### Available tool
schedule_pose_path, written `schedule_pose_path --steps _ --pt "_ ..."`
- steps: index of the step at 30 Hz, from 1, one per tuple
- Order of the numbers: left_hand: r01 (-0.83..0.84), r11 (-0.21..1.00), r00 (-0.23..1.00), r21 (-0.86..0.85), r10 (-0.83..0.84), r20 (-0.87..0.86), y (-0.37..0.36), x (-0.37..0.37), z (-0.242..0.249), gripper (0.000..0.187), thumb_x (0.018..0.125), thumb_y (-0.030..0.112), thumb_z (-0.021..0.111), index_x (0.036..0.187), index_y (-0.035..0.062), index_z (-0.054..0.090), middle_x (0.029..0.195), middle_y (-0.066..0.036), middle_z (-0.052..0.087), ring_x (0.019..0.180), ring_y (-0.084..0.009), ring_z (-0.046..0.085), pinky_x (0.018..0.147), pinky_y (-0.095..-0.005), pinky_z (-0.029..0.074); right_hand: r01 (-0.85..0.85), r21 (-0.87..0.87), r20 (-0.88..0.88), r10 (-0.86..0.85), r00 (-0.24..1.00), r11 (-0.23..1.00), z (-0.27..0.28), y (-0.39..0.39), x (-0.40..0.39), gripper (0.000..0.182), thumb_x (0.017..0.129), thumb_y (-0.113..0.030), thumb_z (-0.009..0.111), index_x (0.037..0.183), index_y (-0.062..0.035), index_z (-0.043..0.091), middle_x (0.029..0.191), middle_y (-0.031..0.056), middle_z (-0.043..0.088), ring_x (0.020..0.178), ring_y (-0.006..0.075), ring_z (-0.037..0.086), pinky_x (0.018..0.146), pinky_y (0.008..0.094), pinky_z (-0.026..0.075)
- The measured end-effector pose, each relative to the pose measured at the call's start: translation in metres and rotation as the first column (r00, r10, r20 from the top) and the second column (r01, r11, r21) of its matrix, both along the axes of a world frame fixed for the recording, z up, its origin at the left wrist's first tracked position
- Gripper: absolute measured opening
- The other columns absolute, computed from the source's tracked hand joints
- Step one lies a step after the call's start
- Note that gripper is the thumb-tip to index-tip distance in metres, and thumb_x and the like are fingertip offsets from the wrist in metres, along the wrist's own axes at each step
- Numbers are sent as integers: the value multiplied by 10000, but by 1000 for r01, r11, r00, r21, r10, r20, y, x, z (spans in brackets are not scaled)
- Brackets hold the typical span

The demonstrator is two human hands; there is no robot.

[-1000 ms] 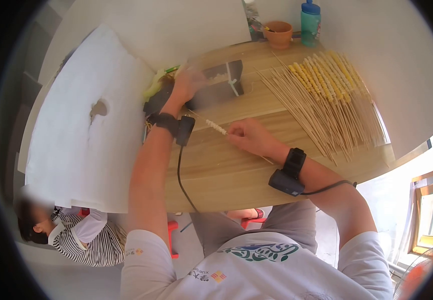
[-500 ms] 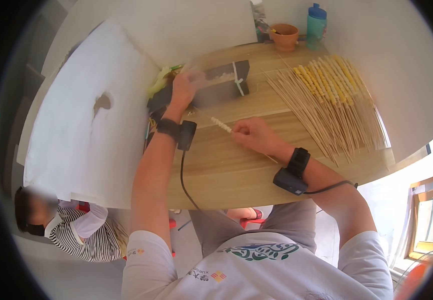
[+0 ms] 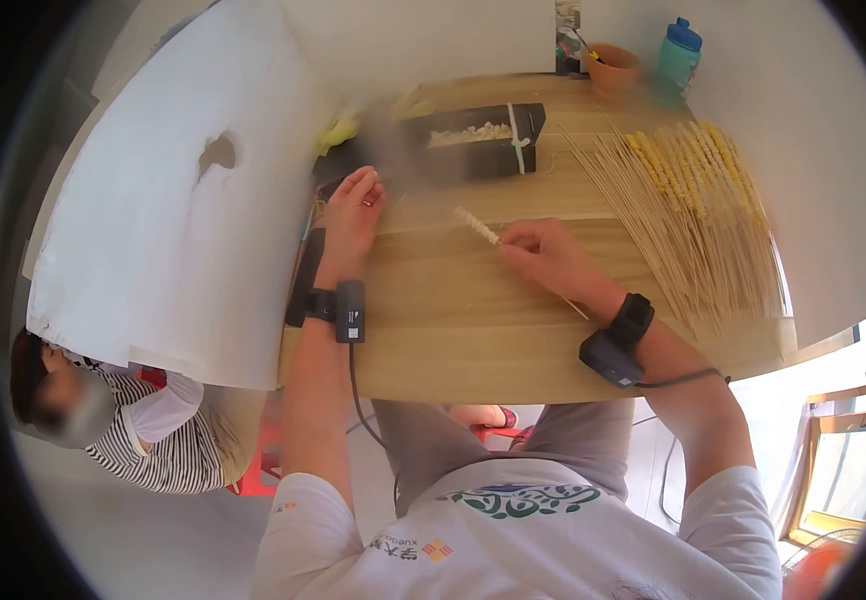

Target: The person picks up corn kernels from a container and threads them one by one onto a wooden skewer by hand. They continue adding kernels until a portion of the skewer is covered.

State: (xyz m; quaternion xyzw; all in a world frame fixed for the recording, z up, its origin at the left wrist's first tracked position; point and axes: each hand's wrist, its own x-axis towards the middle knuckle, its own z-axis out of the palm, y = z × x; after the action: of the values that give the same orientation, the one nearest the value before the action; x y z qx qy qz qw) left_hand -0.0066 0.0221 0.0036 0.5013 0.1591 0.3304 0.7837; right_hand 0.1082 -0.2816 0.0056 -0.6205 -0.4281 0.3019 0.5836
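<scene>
My right hand (image 3: pixel 545 252) pinches a thin wooden skewer (image 3: pixel 575 306). Small pale pieces (image 3: pixel 477 226) are threaded close together along its upper end, which points up and to the left. My left hand (image 3: pixel 352 215) is closed at the fingertips, just in front of the black box; anything between them is too small to make out. Loose pale pieces (image 3: pixel 470 134) lie inside the black box (image 3: pixel 493 158), which has a light band tied around its right end. Haze blurs the middle of the box.
Many bare-ended skewers with yellow and whitish threaded pieces (image 3: pixel 698 175) lie at the right. A clay pot (image 3: pixel 613 70) and a teal bottle (image 3: pixel 679 55) stand at the back. White panels (image 3: pixel 153 200) border the table. Another person (image 3: pixel 158 430) sits at lower left.
My left hand has come back from the box toward me, fingers together. My right hand still holds the skewer in much the same pose. The whole view has shifted slightly.
</scene>
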Motion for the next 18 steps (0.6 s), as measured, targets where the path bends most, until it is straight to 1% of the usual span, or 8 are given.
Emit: schedule_pose_path --steps 2,3,5,6,8,11,14,18 --pt "100 993 995 -57 -99 17 3 -2 -19 164 913 84 637 1067 28 641 872 -12 637 785 -103 601 750 -269 519 -17 -29 -17 17 1000 999 3 0 0 127 898 -107 603 845 7 619 613 -51 534 540 12 431 470 214 328" --pt "89 994 996 -69 -88 23 -3 -4 -18 164 913 84 637 1067 28 641 872 -12 637 785 -103 601 750 -269 519 -7 -58 -18 6 1000 998 6 -1 -2 131 906 -113 603 849 4 617 620 -54 531 543 12 429 472 213 326" --pt "72 997 996 -35 -74 -52 -19 -3 -4 174 918 96 635 1074 20 634 865 -17 635 770 -110 604 744 -264 521 -3 -97 -11 2 1000 995 11 -1 -3 135 913 -118 602 853 2 614 626 -58 528 546 11 427 475 211 324" --pt "66 997 997 -44 -68 -43 -20 -2 -5 174 918 96 635 1074 20 634 865 -17 635 770 -110 604 744 -264 521 4 -99 12 -3 1000 995 12 -1 -3 135 918 -124 603 862 -2 615 634 -60 528 551 10 428 479 207 326" --pt "78 993 990 83 -68 -124 -24 -1 -7 191 918 92 635 1090 10 624 893 -40 653 796 -122 626 747 -255 522 9 -111 40 -4 999 994 17 -1 -4 136 923 -130 604 870 -5 615 642 -63 529 555 9 430 484 203 328" --pt "35 995 988 90 -21 -153 -41 0 1 189 914 88 639 1083 5 617 942 -71 672 844 -133 646 753 -246 522 21 -152 21 -18 1000 988 20 -4 -6 139 928 -139 607 882 -8 615 651 -65 525 563 6 431 490 196 332" --pt "39 993 986 109 -21 -164 -43 2 0 165 909 82 644 1053 7 619 979 -90 681 878 -141 654 766 -247 521 31 -158 4 -30 1000 987 18 -3 -6 144 931 -144 608 892 -6 615 650 -68 517 565 3 432 494 190 334" --pt "17 993 986 118 3 -166 -42 3 -1 143 905 82 648 1026 12 618 979 -92 680 861 -141 651 772 -246 520 19 -117 0 -19 1000 993 14 -1 -5 141 932 -139 608 894 -4 618 646 -70 512 558 -1 427 488 188 327"
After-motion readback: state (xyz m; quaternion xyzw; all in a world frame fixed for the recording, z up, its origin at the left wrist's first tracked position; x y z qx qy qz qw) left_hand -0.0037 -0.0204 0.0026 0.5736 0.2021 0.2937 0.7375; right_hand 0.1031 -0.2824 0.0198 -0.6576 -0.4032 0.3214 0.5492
